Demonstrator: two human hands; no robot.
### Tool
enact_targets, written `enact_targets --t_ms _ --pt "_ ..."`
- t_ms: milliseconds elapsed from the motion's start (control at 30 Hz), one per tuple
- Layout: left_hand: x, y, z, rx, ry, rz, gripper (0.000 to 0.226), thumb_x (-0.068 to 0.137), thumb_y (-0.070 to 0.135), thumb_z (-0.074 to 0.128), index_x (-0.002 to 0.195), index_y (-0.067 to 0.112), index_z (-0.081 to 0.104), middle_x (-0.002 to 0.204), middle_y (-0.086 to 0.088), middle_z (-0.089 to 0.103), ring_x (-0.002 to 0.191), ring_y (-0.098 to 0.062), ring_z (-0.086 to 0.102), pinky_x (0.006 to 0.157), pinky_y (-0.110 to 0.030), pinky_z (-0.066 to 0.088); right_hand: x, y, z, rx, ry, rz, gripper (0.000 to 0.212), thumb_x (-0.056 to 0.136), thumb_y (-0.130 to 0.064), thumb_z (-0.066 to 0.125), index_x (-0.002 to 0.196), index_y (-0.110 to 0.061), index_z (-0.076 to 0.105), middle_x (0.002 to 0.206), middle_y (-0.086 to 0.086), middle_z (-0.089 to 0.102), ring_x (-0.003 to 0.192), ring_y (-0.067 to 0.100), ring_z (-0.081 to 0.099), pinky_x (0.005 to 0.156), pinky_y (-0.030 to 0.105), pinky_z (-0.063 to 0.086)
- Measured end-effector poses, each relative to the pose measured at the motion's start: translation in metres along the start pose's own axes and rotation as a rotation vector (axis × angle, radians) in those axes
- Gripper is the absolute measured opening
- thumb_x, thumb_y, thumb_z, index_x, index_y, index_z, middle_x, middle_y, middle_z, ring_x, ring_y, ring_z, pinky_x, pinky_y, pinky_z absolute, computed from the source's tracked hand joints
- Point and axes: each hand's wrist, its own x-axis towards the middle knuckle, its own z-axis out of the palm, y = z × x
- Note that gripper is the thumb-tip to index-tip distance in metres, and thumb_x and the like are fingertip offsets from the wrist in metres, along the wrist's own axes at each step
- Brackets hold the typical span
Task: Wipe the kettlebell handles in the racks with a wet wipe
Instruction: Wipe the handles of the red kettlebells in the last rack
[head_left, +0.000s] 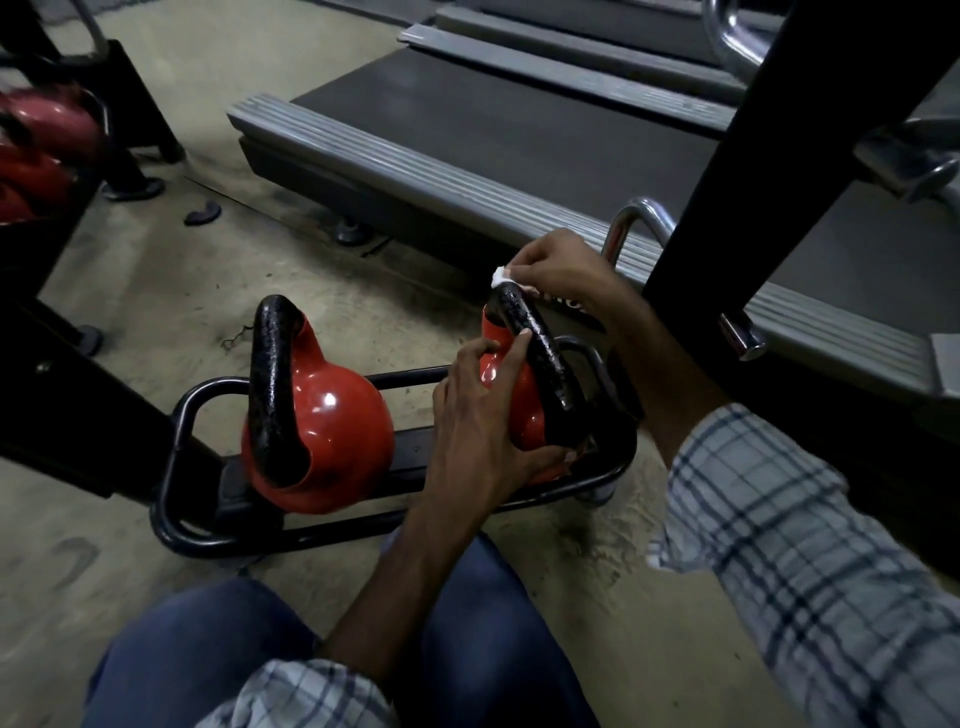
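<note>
Two red kettlebells with black handles sit in a low black tube rack (171, 441) on the floor. The left kettlebell (332, 431) stands untouched. My left hand (478, 415) rests against the red body of the right kettlebell (524, 410), fingertips touching its black handle (540, 353). My right hand (561, 270) pinches a small white wet wipe (503, 275) pressed on the far top end of that handle.
A treadmill deck (467, 135) with grey side rails lies just behind the rack. A black upright post (769, 171) with chrome pegs rises at the right. More red kettlebells (41, 140) sit on a rack at the far left. My knees in blue jeans are below.
</note>
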Motion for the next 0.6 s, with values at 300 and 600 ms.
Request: enact_targets --t_ms 300,600 --pt "0.002 -0.002 0.0 -0.021 0.017 -0.003 0.118 0.058 0.063 0.084 0.155 0.04 0.022 0.152 0.0 0.021 0.136 -0.023 0.032 0.112 -0.043 0.033 -0.003 -0.03 -0.009 -0.298 -0.026 -0.24 0.007 0.078 -0.027 0.082 0.079 -0.021 0.079 0.075 -0.006 0.073 0.072 0.006 0.067 0.063 0.023 0.052" --pt "0.001 -0.004 0.002 0.012 0.09 -0.097 0.135 0.047 0.069 0.086 0.155 0.021 0.02 0.155 -0.001 0.022 0.141 -0.021 0.027 0.117 -0.042 0.025 -0.018 -0.033 0.008 -0.46 0.01 -0.287 0.009 0.079 -0.029 0.081 0.079 -0.024 0.074 0.076 -0.013 0.063 0.078 0.007 0.062 0.058 0.018 0.035"
